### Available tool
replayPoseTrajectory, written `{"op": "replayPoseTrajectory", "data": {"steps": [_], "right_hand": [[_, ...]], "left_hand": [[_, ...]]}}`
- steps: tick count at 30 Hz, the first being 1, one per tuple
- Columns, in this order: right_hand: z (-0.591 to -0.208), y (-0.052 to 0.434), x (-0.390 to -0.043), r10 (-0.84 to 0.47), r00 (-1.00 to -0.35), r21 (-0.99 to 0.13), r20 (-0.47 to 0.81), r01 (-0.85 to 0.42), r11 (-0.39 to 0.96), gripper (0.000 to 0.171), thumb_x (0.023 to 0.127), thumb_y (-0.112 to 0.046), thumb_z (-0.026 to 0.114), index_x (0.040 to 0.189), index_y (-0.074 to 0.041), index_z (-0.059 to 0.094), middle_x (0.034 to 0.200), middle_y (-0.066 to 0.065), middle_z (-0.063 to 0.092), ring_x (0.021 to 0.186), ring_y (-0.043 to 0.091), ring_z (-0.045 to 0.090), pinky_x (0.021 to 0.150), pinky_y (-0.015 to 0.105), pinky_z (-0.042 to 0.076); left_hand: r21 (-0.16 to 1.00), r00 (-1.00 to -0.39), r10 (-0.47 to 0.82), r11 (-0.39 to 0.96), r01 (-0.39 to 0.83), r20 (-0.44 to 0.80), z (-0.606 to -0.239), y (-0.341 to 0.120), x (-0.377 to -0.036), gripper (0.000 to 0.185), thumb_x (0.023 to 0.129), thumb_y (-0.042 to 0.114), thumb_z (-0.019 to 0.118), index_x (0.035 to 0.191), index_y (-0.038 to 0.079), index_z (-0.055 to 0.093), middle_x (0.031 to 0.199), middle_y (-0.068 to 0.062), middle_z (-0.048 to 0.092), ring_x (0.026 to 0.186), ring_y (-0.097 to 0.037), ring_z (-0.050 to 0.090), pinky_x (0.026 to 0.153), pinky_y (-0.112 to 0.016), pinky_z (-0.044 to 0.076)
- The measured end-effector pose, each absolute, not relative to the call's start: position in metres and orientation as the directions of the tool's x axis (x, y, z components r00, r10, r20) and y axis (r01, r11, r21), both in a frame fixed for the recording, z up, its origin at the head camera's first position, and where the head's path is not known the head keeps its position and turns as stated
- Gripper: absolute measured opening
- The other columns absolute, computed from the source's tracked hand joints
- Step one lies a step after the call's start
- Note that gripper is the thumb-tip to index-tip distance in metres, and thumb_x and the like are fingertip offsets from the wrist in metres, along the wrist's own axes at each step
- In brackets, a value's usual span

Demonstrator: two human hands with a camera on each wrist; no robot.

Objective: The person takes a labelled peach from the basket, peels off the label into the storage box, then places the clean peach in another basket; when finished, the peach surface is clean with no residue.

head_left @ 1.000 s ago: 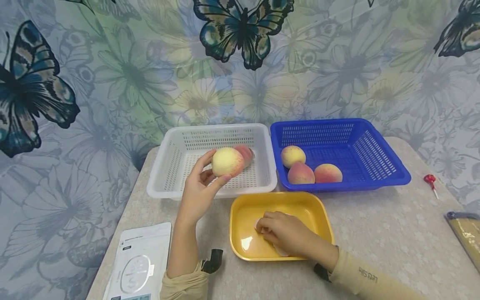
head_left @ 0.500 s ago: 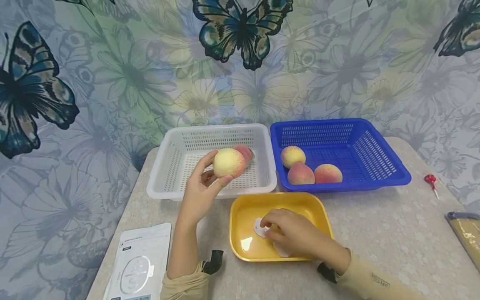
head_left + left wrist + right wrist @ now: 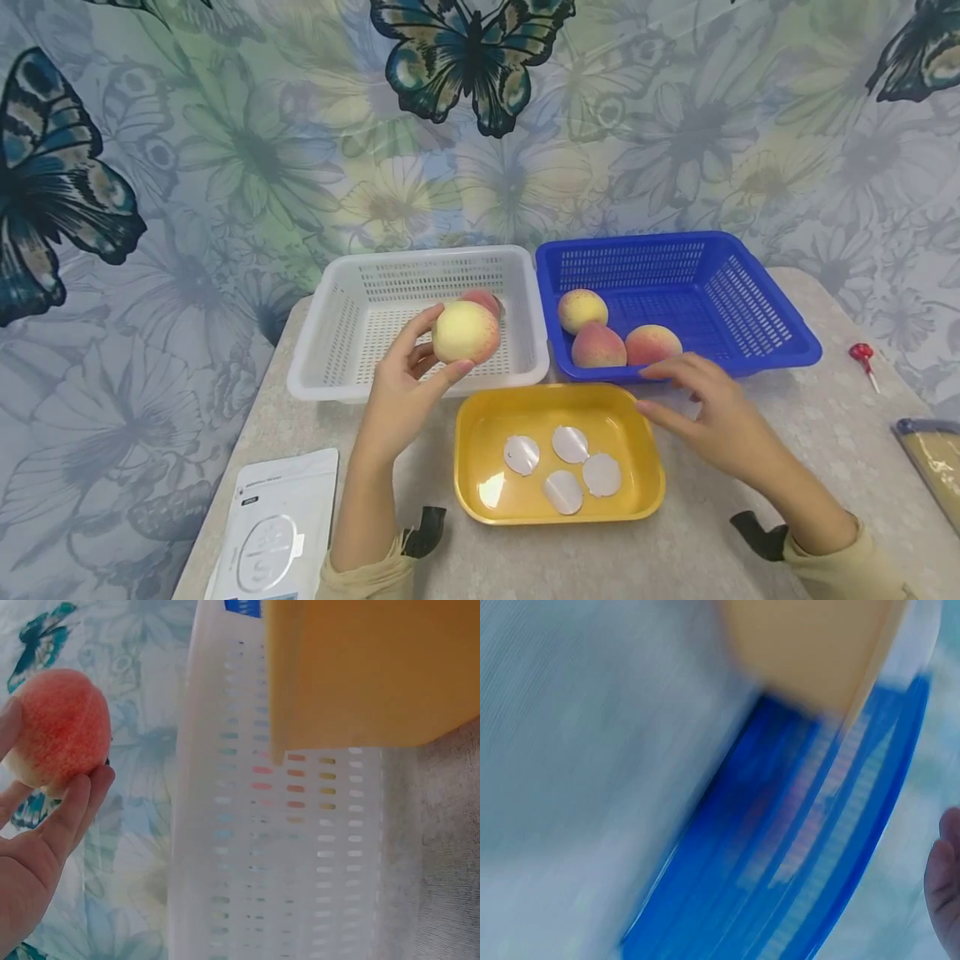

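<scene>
Above the white basket (image 3: 337, 333), my left hand (image 3: 397, 404) grips a yellow-and-red peach (image 3: 465, 332) between thumb and fingers. The left wrist view shows that peach's red side (image 3: 64, 727). Another peach (image 3: 482, 297) is partly hidden behind it. My right hand (image 3: 716, 417), fingers loosely bent and holding nothing visible, is between the right side of the yellow tray (image 3: 487, 417) and the front of the blue basket (image 3: 720, 300). In the tray lie several thin white discs (image 3: 521, 455). Three peaches (image 3: 582, 311) sit in the blue basket's left part.
On the table's left lies a white printed pouch (image 3: 273, 525). To the right are a red lollipop (image 3: 862, 356) and a bag with yellowish contents (image 3: 933, 467). A butterfly-and-flower cloth (image 3: 240, 167) hangs behind the baskets.
My right hand has come up out of the yellow tray and moved right to the blue basket's front edge, uncovering the white discs. My left hand keeps hold of the peach, nearly in place.
</scene>
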State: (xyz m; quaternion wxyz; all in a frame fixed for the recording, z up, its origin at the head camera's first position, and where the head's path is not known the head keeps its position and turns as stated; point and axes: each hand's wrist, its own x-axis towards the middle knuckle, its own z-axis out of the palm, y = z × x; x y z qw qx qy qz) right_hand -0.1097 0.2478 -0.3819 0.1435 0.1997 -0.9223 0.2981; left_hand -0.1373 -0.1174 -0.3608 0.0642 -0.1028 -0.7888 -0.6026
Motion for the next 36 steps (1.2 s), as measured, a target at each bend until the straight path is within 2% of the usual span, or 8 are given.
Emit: {"op": "replayPoseTrajectory", "data": {"steps": [1,4,8,11,16,23,30,36], "right_hand": [[-0.382,0.26,-0.113,-0.25,-0.882,-0.491,0.398,-0.436,0.754,0.038,0.08,-0.021,0.083,0.115,-0.015,0.069,0.108,-0.001,0.065,0.098,0.014,0.053,0.076,0.026,0.042],[-0.383,0.298,-0.124,-0.149,-0.904,-0.511,0.4,-0.355,0.783,0.052,0.078,-0.022,0.085,0.123,-0.008,0.064,0.122,0.015,0.06,0.114,0.033,0.048,0.092,0.046,0.038],[-0.389,0.346,-0.139,-0.022,-0.945,-0.533,0.327,-0.204,0.821,0.072,0.078,-0.03,0.085,0.135,-0.001,0.053,0.14,0.032,0.042,0.128,0.056,0.031,0.097,0.074,0.022],[-0.397,0.373,-0.149,0.036,-0.966,-0.526,0.255,-0.107,0.844,0.087,0.08,-0.038,0.082,0.146,0.001,0.04,0.151,0.035,0.028,0.135,0.063,0.019,0.099,0.08,0.017],[-0.409,0.395,-0.16,0.072,-0.984,-0.533,0.164,-0.028,0.846,0.103,0.083,-0.045,0.077,0.156,0.0,0.02,0.16,0.033,0.011,0.14,0.064,0.007,0.101,0.083,0.012],[-0.416,0.402,-0.167,0.063,-0.995,-0.567,0.078,0.007,0.824,0.109,0.087,-0.05,0.07,0.158,0.002,0.004,0.161,0.034,0.001,0.143,0.062,0.007,0.107,0.08,0.01],[-0.425,0.405,-0.168,0.073,-0.996,-0.642,0.051,0.023,0.766,0.11,0.09,-0.045,0.069,0.156,0.004,-0.004,0.158,0.04,0.001,0.143,0.061,0.008,0.111,0.076,0.01],[-0.427,0.406,-0.167,0.069,-0.996,-0.637,0.052,0.02,0.771,0.11,0.09,-0.046,0.068,0.157,0.003,-0.005,0.159,0.038,-0.002,0.145,0.059,0.003,0.112,0.076,0.007]], "left_hand": [[0.934,-0.97,0.091,0.262,0.241,0.225,-0.359,-0.116,-0.136,0.072,0.082,0.029,0.082,0.144,0.035,0.047,0.145,0.008,0.049,0.118,-0.017,0.062,0.107,-0.033,0.048],[0.92,-0.965,0.116,0.293,0.259,0.235,-0.354,-0.11,-0.133,0.071,0.082,0.028,0.082,0.144,0.034,0.047,0.146,0.009,0.049,0.115,-0.017,0.063,0.107,-0.035,0.048],[0.883,-0.946,0.174,0.345,0.319,0.274,-0.34,-0.101,-0.129,0.07,0.082,0.028,0.082,0.144,0.031,0.049,0.146,0.007,0.049,0.114,-0.018,0.064,0.103,-0.035,0.051],[0.851,-0.925,0.234,0.372,0.37,0.3,-0.327,-0.093,-0.126,0.068,0.083,0.03,0.081,0.143,0.031,0.05,0.146,0.007,0.049,0.117,-0.017,0.062,0.1,-0.034,0.053],[0.827,-0.893,0.32,0.368,0.424,0.315,-0.305,-0.075,-0.126,0.063,0.085,0.03,0.079,0.142,0.028,0.051,0.142,0.008,0.05,0.124,-0.015,0.057,0.1,-0.03,0.053],[0.808,-0.876,0.384,0.392,0.44,0.291,-0.292,-0.037,-0.147,0.064,0.087,0.028,0.076,0.144,0.022,0.049,0.139,0.001,0.052,0.121,-0.014,0.057,0.099,-0.026,0.053],[0.713,-0.883,0.394,0.54,0.448,0.256,-0.307,0.015,-0.183,0.063,0.088,0.036,0.075,0.144,0.023,0.049,0.137,-0.007,0.054,0.119,-0.019,0.054,0.097,-0.036,0.053],[0.66,-0.894,0.377,0.612,0.436,0.241,-0.332,0.054,-0.209,0.063,0.087,0.039,0.076,0.142,0.025,0.052,0.135,-0.006,0.056,0.121,-0.021,0.054,0.096,-0.041,0.051]]}}
